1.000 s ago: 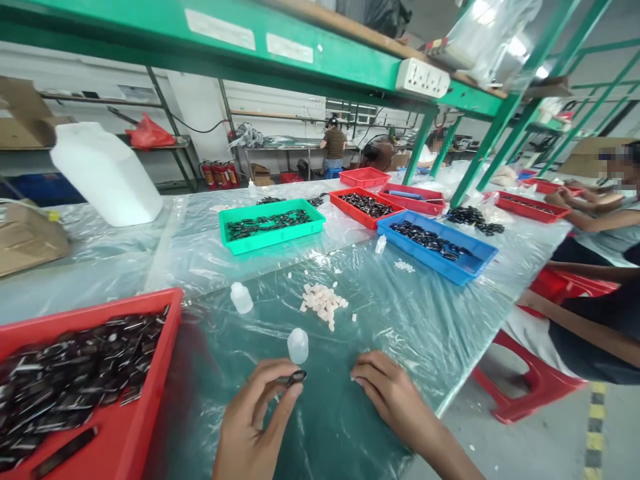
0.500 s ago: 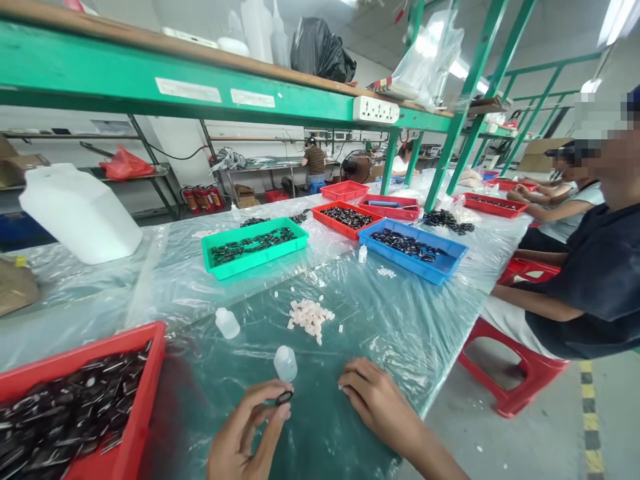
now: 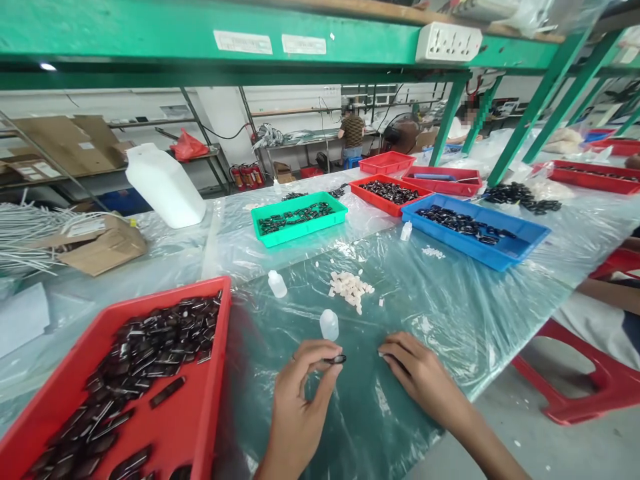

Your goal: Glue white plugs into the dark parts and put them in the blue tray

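Note:
Between the thumb and fingertips of my left hand [image 3: 303, 393] is a small glossy black part [image 3: 336, 359] with a rounded end. My right hand [image 3: 417, 370] is low over the green tabletop, its fingers bent and drawn together; a pale spot shows at the fingertips, too small to name. Just beyond the left hand stands a small translucent bottle [image 3: 329, 325], and a second bottle [image 3: 277, 284] is farther left. A loose pile of small cream-coloured pieces [image 3: 351, 288] lies beyond both hands.
To the left, a red tray [image 3: 220, 373] holds many black parts. Farther back are a green tray [image 3: 300, 230], a blue tray [image 3: 520, 243] and several red trays. A white jug [image 3: 167, 190] stands back left. A green shelf beam [image 3: 150, 40] spans overhead. A person sits at the right.
My view has swung left and downward, bringing more of the red tray into sight. My left hand still pinches the black part, now turned slightly; my right hand keeps its bent pose.

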`<state>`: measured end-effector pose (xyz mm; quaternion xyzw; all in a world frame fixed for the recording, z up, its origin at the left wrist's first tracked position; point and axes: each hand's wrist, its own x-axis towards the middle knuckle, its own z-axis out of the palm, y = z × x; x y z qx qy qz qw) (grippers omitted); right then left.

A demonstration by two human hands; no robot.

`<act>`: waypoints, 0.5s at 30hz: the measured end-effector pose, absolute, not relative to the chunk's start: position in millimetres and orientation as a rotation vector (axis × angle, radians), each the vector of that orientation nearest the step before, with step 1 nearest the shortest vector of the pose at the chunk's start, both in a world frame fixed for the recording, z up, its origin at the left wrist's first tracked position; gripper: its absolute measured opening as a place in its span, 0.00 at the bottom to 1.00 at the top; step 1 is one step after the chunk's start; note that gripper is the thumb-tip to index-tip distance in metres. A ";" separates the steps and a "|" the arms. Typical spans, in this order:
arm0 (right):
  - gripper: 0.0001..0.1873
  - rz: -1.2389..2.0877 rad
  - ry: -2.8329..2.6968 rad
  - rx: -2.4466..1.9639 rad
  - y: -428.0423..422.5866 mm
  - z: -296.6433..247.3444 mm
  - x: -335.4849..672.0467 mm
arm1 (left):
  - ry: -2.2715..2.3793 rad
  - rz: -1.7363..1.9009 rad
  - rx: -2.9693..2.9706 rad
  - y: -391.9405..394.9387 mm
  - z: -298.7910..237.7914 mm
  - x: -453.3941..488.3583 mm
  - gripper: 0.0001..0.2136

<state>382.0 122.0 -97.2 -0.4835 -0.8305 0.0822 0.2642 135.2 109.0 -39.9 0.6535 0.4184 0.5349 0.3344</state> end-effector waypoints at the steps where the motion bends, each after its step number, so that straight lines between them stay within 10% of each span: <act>1: 0.11 0.218 -2.246 -1.308 121.8 -96.7 382.1 | 1.094 1.395 1.710 109.3 -39.9 135.5 0.09; 15: 0.11 0.140 -2.234 -1.308 122.9 -91.8 380.2 | 1.076 1.445 1.673 107.5 -38.3 137.3 0.09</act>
